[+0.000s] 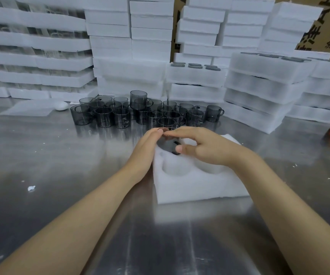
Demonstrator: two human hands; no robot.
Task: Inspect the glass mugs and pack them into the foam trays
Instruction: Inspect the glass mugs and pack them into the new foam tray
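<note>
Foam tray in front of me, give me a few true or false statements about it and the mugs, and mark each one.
1. Both hands, left hand and right hand, are at a dark glass mug in the foam tray. True.
2. The tray's two near pockets hold mugs. False: they are empty.
3. One mug stands stacked on the loose mugs behind. True.
4. The tray sits on a wooden table. False: it is a shiny metal table.
</note>
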